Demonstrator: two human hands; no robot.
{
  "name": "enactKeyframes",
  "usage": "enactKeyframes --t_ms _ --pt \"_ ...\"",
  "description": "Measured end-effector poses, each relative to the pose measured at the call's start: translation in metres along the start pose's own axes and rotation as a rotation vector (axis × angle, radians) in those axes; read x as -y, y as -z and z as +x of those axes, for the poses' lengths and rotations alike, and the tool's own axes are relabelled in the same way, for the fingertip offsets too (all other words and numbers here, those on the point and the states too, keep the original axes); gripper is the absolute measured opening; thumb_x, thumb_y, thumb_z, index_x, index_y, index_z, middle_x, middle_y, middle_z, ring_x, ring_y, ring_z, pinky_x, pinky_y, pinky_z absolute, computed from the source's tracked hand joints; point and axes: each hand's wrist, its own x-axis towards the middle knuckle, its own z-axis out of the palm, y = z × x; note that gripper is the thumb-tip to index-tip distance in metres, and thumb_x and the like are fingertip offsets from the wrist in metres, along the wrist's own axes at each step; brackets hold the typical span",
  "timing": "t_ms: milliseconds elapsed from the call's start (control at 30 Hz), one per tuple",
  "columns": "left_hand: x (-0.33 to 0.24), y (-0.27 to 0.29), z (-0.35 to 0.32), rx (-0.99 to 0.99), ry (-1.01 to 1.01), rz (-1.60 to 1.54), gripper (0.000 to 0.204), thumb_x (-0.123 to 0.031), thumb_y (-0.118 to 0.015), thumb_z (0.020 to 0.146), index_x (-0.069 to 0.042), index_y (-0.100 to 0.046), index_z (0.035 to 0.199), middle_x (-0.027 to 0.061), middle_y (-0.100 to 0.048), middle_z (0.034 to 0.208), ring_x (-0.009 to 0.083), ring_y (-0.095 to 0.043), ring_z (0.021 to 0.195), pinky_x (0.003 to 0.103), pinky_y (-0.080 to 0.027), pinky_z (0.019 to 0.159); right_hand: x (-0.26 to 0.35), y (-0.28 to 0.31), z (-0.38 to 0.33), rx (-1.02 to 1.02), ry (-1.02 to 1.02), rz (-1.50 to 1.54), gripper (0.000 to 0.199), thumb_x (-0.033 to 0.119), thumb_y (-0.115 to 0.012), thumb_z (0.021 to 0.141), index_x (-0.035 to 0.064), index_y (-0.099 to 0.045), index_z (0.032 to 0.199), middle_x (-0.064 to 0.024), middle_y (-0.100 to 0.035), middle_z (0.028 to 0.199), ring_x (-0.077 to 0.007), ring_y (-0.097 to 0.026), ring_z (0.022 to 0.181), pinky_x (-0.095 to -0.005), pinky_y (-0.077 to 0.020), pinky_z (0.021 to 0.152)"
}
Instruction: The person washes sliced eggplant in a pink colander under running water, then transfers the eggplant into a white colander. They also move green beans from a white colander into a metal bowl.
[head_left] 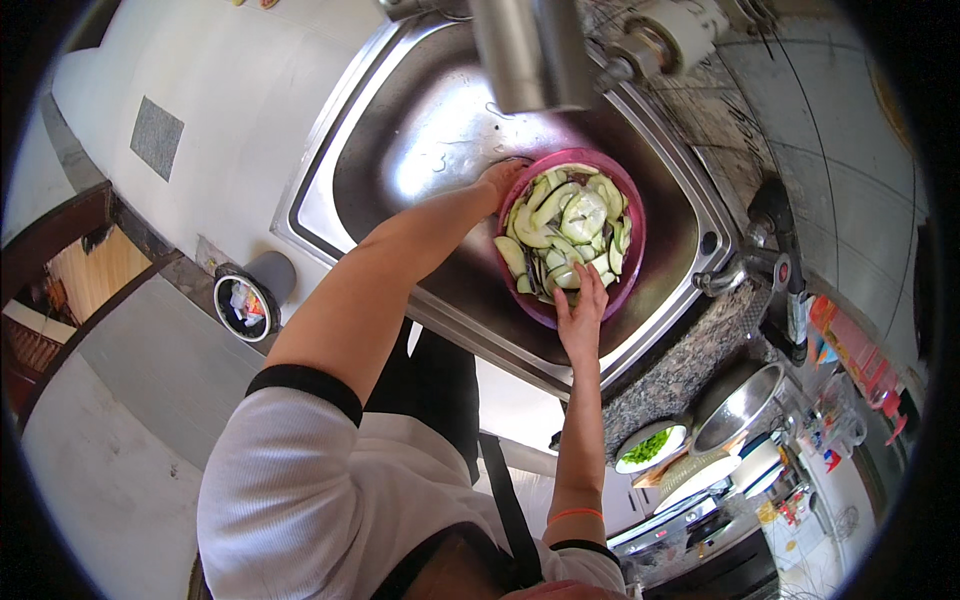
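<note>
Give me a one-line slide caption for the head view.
Both hands grip a pink bowl of sliced vegetables in a steel sink.

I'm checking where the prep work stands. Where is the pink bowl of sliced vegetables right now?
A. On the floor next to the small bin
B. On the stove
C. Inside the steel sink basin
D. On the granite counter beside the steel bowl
C: the pink bowl sits inside the steel sink, with the left hand on its far rim and the right hand on its near rim.
</note>
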Motion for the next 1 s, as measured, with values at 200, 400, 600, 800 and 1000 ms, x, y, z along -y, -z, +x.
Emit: enactKeyframes --t_ms 200,400,600,800,1000 --pt "-0.023 -0.008 -0.024 0.385 -1.14 2.647 0.024 -0.018 -0.044 0.08 -0.006 -0.056 0.096 0.013 -0.059 0.096 0.0274 -0.053 0.093 0.036 -0.041 0.086 0.007 0.015 0.015 -0.102 0.025 -0.048 0.061 0.012 -0.067 0.069 0.0109 -0.038 0.123 -0.0193 -0.028 0.128 -0.0379 -0.032 0.112 -0.0429 -0.0283 0.093" --pt "-0.024 -0.054 -0.093 -0.112 -0.802 2.531 0.01 -0.012 -0.058 0.069 -0.005 -0.059 0.077 0.0086 -0.059 0.081 0.0243 -0.056 0.079 0.034 -0.045 0.074 0.004 -0.005 0.068 -0.147 0.086 -0.32 0.085 0.054 -0.063 0.062 0.0277 -0.023 0.132 -0.0179 -0.012 0.137 -0.0483 -0.015 0.118 -0.0584 -0.0164 0.094" --pt "0.0 -0.122 -0.148 -0.227 -1.19 2.047 0.012 -0.007 -0.064 0.067 -0.005 -0.058 0.077 0.0078 -0.058 0.074 0.0244 -0.054 0.072 0.032 -0.046 0.064 -0.017 -0.045 0.089 -0.043 0.002 -0.462 0.081 0.057 -0.054 0.068 0.0286 -0.018 0.134 -0.0104 -0.008 0.14 -0.0461 -0.005 0.123 -0.062 -0.0041 0.095" --pt "0.042 -0.122 -0.135 0.175 -0.788 2.589 0.075 -0.031 -0.073 0.057 -0.017 -0.039 0.122 0.015 -0.036 0.123 0.0316 -0.036 0.113 0.038 -0.032 0.095 -0.02 -0.029 0.086 0.167 0.021 -0.445 0.071 0.038 -0.059 0.073 0.0234 -0.024 0.132 -0.0102 -0.021 0.137 -0.0415 -0.009 0.124 -0.0551 -0.0066 0.099" --pt "0.026 -0.13 -0.112 0.224 -0.768 2.755 0.118 -0.051 -0.075 0.035 -0.026 -0.017 0.134 0.018 -0.017 0.136 0.0384 -0.018 0.124 0.041 -0.017 0.103 -0.001 0.038 0.042 0.114 0.09 -0.182 0.093 0.039 -0.072 0.059 0.0209 -0.019 0.134 -0.0181 -0.012 0.137 -0.0452 -0.014 0.12 -0.0507 -0.015 0.099"
